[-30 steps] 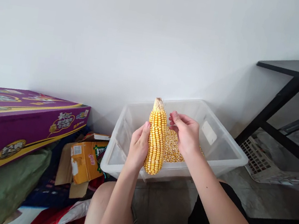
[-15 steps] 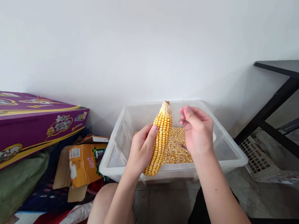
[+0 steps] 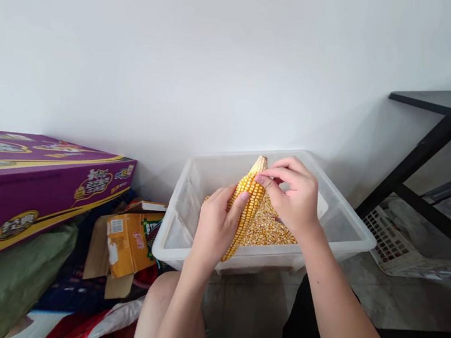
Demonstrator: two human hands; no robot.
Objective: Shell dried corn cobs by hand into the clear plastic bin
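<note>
My left hand is wrapped round a yellow corn cob, thumb across its front. The cob is tilted, its pale bare tip up and leaning right, and rows of kernels cover most of it. At the upper part, just below the tip, my right hand has its thumb and forefinger on the kernels; whether a kernel is pinched between them I cannot make out. Below and behind sits a translucent white plastic tub, with loose corn kernels spread over its bottom.
A purple carton stands at left, with a torn orange box and a green bag near it. On the right are a black-framed table and a white plastic basket. A white wall rises behind the tub.
My right hand has moved left and onto the upper kernels of the corn cob. The cob's tip has leaned over to the right in my left hand.
</note>
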